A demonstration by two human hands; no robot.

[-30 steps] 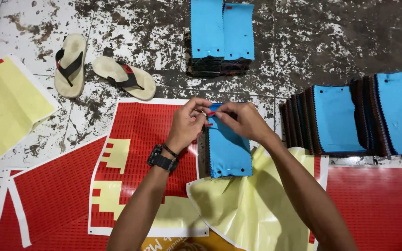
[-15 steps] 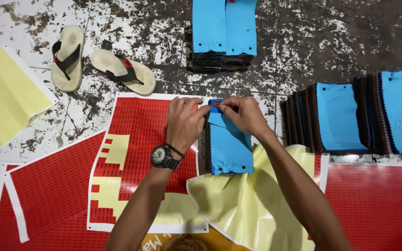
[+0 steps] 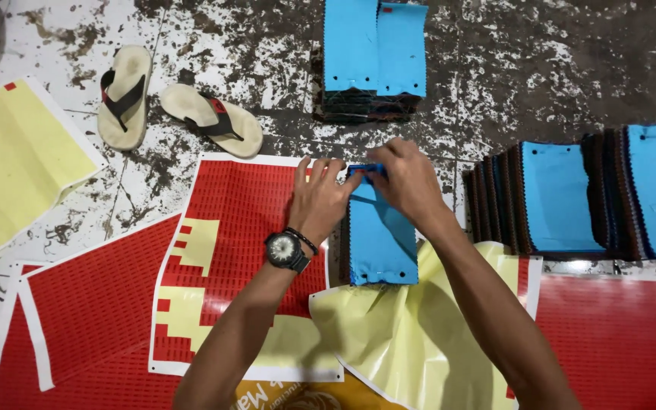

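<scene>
The left hand (image 3: pixel 320 199) lies flat, fingers spread, on the blue stack (image 3: pixel 381 243). The right hand (image 3: pixel 408 181) pinches its top edge. More stacks (image 3: pixel 571 197) stand right.

Stained floor (image 3: pixel 540 68) — red sheets (image 3: pixel 237 228), two sandals (image 3: pixel 124 95), blue fabric stacks (image 3: pixel 373 61).

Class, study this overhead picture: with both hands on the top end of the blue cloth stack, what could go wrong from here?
1. The blue stack under the left hand and right hand might skew, since only its top end is held.
2. The loose yellow sheet at its bottom edge could possibly snag or crease.
</scene>
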